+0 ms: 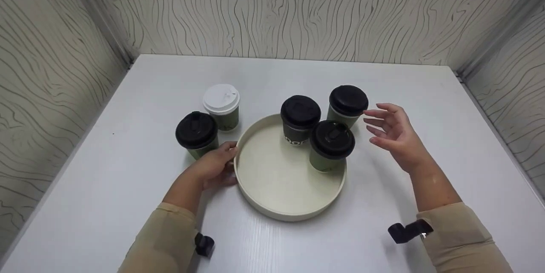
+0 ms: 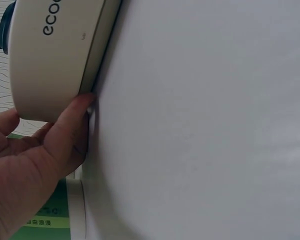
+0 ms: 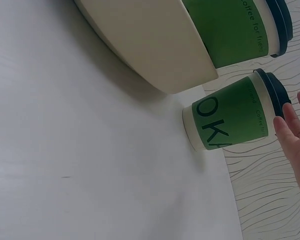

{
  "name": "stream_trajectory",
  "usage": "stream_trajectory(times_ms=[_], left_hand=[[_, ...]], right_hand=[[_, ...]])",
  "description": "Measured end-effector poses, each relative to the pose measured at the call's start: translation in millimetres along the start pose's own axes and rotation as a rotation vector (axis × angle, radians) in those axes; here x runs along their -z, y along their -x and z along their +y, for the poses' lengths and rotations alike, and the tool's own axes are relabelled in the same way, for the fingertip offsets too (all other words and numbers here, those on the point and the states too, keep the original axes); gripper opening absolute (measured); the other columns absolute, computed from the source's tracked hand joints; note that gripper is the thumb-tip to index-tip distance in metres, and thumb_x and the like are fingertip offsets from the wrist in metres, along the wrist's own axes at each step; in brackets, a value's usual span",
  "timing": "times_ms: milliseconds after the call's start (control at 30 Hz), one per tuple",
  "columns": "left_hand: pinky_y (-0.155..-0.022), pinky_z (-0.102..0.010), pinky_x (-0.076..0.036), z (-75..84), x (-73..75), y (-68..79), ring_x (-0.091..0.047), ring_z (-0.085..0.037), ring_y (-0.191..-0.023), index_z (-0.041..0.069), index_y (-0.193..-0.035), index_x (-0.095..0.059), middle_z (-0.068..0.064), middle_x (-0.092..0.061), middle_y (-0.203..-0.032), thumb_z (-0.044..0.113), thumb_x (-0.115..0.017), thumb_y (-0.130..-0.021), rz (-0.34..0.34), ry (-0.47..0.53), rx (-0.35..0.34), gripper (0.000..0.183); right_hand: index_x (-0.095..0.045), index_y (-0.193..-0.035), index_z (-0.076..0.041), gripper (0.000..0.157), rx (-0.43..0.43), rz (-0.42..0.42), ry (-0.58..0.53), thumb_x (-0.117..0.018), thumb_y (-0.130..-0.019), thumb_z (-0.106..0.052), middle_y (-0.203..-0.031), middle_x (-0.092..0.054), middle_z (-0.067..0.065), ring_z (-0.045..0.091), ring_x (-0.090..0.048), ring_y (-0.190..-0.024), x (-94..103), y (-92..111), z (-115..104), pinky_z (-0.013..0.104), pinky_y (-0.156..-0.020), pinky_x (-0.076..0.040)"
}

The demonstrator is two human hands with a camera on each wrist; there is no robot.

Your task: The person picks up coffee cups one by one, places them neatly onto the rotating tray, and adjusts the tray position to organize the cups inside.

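A round cream tray (image 1: 276, 179) holds two black-lidded paper coffee cups, a dark one (image 1: 300, 115) at its back and a green one (image 1: 330, 149) at its right. My left hand (image 1: 217, 164) grips the tray's left side; in the left wrist view its thumb (image 2: 70, 122) lies at the tray's bottom edge. My right hand (image 1: 394, 136) is spread beside another green cup (image 1: 347, 102) with a black lid, which stands behind the tray. In the right wrist view the fingers (image 3: 290, 127) overlap the edge of that cup's lid.
Left of the tray a black-lidded green cup (image 1: 196, 132) stands close behind my left hand. Just behind it is a green cup with a white lid (image 1: 221, 102). Wood-grain patterned panels (image 1: 272, 13) enclose the white table (image 1: 140, 145) at the back and sides.
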State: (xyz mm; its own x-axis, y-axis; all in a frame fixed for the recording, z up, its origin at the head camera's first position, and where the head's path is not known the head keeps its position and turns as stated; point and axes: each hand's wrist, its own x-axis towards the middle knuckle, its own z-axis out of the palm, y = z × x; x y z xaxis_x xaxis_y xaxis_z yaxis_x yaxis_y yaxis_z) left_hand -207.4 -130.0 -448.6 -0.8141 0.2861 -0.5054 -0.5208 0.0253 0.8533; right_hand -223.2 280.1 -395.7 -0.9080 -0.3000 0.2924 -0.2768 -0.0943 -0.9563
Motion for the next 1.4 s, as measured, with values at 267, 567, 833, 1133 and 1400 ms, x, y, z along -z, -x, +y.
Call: stream_trajectory(times_ms=[267,567,833,1133,1400], left_hand=[[-0.07,-0.033,-0.05,-1.2,1.9,3.0,-0.058,-0.021,-0.091,0.02,-0.138,-0.034,-0.013,-0.054,-0.109,0.026,-0.037,-0.099,-0.025,0.006,-0.01,0.039],[-0.075,-0.036,-0.05,-1.8,3.6,9.3,-0.058,-0.023,-0.096,0.018,-0.141,-0.028,-0.014,-0.047,-0.117,0.017,-0.039,-0.098,-0.082,0.065,-0.026,0.044],[-0.078,-0.037,-0.049,-3.1,5.3,13.8,-0.059,-0.024,-0.097,0.017,-0.142,-0.024,-0.015,-0.043,-0.119,0.014,-0.043,-0.096,-0.129,0.083,-0.012,0.05],[-0.082,-0.043,-0.048,-6.6,8.5,17.3,-0.057,-0.028,-0.102,0.019,-0.143,-0.02,-0.018,-0.049,-0.118,0.013,-0.049,-0.093,-0.148,0.032,0.005,0.058],[-0.084,-0.042,-0.047,-6.7,9.0,18.4,-0.057,-0.028,-0.102,0.018,-0.144,-0.019,-0.018,-0.046,-0.121,0.014,-0.053,-0.091,-0.135,0.021,0.012,0.063]], right_hand=[[-0.026,-0.133,-0.005,0.065,-0.01,0.026,-0.02,-0.053,-0.078,0.019,-0.131,-0.037,0.022,0.03,-0.042,-0.119,4.4,-1,-2,0.028,-0.097,-0.039],[-0.026,-0.133,-0.007,0.063,-0.027,0.04,-0.012,-0.052,-0.081,0.017,-0.132,-0.035,0.022,0.029,-0.042,-0.119,8.4,-2,-2,0.027,-0.096,-0.04],[-0.025,-0.133,-0.008,0.061,-0.032,0.056,0.009,-0.051,-0.083,0.015,-0.131,-0.034,0.021,0.029,-0.042,-0.118,13.5,-3,-2,0.026,-0.095,-0.04],[-0.025,-0.134,-0.008,0.06,-0.031,0.063,0.009,-0.048,-0.084,0.016,-0.131,-0.035,0.021,0.031,-0.041,-0.119,17.3,-3,-1,0.026,-0.095,-0.041],[-0.023,-0.135,-0.008,0.06,-0.045,0.071,0.048,-0.05,-0.085,0.013,-0.131,-0.035,0.019,0.029,-0.041,-0.119,20.9,-2,-1,0.024,-0.094,-0.041]])
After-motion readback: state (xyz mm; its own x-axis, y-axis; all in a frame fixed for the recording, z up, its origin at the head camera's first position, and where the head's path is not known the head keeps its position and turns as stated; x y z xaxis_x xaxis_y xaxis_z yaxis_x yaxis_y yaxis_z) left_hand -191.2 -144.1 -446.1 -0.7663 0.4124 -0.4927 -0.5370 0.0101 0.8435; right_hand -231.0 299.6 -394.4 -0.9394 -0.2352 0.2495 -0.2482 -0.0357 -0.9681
